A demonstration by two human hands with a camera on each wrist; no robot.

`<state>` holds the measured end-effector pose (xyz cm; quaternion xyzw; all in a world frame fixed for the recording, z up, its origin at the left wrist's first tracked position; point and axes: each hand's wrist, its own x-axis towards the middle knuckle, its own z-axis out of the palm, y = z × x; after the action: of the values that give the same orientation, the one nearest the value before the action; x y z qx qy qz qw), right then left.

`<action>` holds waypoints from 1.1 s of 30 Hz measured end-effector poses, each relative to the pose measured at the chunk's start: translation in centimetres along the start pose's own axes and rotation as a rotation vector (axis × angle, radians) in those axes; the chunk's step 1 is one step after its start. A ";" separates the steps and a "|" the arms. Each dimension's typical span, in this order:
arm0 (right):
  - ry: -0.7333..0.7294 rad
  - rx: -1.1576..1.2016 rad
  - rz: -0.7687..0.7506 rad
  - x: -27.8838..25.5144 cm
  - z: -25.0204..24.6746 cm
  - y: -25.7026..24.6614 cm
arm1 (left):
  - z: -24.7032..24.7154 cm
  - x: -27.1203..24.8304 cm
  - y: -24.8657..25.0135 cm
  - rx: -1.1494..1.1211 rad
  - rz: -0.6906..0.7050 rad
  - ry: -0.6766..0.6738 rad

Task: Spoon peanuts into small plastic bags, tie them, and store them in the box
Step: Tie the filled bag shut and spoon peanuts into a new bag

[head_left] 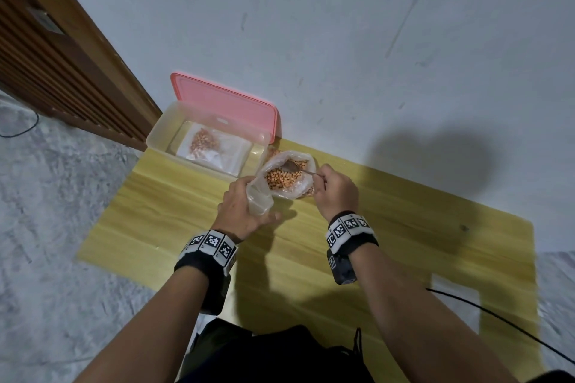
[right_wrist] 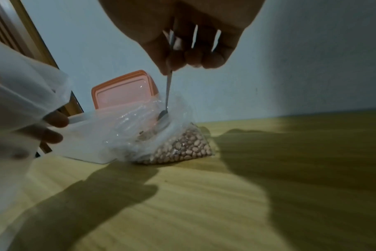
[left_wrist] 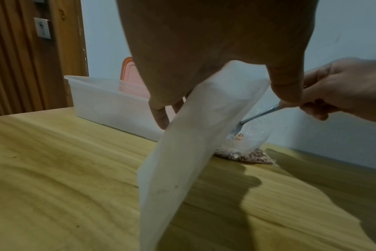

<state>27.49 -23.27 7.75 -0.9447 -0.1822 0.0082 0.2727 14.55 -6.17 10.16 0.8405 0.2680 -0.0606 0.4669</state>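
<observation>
A large clear bag of peanuts lies open on the wooden table. My right hand pinches the handle of a metal spoon, whose bowl is down among the peanuts. My left hand grips a small empty plastic bag by its top, just left of the big bag; it hangs down above the table. A clear box at the back left holds one filled bag of peanuts.
The box's pink lid leans against the wall behind it. A wooden door stands at the far left. A white sheet and a black cable lie near the table's right front corner.
</observation>
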 end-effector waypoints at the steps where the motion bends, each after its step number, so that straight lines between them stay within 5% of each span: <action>1: 0.031 0.025 -0.011 -0.1 -0.1 0.0 | 0.0 0.0 -0.1 0.002 -0.006 0.000; 7: -0.007 -0.008 0.057 -0.5 0.4 -0.2 | -0.3 -0.1 -0.5 0.047 -0.005 -0.021; 20: -0.137 0.600 0.618 -0.5 1.8 -0.2 | -1.2 -0.6 0.4 0.033 -0.015 -0.056; 27: -0.152 0.528 0.546 -0.1 -0.1 2.2 | -0.3 0.1 -0.2 0.066 0.025 -0.016; 33: -0.155 0.647 0.627 0.3 -2.7 2.7 | 0.4 0.6 -0.3 0.064 0.051 -0.017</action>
<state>29.02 -26.68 8.66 -0.8170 0.1045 0.2176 0.5237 14.94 -6.16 9.49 0.8609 0.2407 -0.0642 0.4435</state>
